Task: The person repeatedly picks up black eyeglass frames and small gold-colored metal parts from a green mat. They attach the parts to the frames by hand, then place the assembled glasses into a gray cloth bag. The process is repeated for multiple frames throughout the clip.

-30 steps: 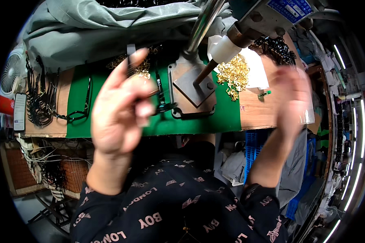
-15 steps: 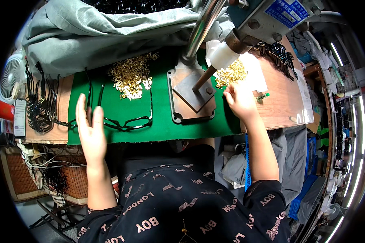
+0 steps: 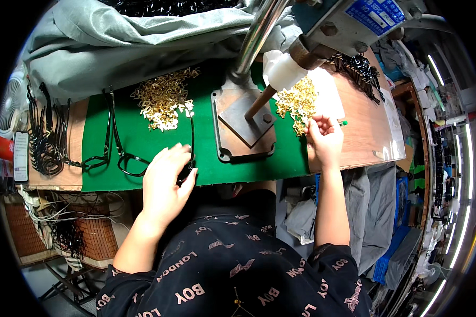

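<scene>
My left hand (image 3: 167, 182) closes around the right-hand part of a black eyeglass frame (image 3: 125, 156), thumb on the near side and fingers over the rim. The frame lies on a green cloth (image 3: 206, 174) with its temples pointing away from me; part of the front is hidden by the hand. My right hand (image 3: 327, 141) is pinched at the right edge of a pile of small gold metal pieces (image 3: 300, 100). What its fingertips hold is too small to make out. A second pile of gold pieces (image 3: 164, 100) sits beyond the glasses.
A hand press with a square metal plate (image 3: 247, 120) stands between my hands, its head slanting to the upper right. More black frames (image 3: 47, 137) are stacked at left beside a phone (image 3: 20, 157) and a fan (image 3: 10, 100). Grey fabric (image 3: 137, 58) drapes along the back.
My left hand has moved right and closed on the eyeglass frame, which has shifted left and turned. My right hand has moved slightly right and nearer, its fingers now pinched.
</scene>
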`<state>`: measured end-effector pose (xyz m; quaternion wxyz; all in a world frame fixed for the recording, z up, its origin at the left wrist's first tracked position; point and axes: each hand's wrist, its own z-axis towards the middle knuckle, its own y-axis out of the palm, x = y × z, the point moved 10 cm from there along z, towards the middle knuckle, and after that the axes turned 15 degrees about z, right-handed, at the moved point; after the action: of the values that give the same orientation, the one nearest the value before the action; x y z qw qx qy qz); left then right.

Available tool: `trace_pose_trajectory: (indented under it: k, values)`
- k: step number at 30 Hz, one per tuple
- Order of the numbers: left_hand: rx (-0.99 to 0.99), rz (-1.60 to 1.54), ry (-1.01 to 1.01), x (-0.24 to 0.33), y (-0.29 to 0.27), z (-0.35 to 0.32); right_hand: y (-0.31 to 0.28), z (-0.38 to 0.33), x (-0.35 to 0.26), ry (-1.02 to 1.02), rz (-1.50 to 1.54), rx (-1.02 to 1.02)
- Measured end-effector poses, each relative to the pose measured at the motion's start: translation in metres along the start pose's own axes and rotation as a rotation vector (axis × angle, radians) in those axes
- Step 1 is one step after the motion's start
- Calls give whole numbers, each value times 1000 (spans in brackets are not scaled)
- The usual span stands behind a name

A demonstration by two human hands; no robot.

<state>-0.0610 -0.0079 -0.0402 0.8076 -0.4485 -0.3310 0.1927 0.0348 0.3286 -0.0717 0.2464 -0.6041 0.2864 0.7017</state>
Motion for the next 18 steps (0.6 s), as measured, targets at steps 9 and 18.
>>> trace_pose_trajectory:
  k: [9,18]
  values:
    - [4,-678,97,33,-17,13,137,-90,-43,249,502,-458]
    - [-147,-684,119,38,-19,21,181,-107,-44,339,759,-503]
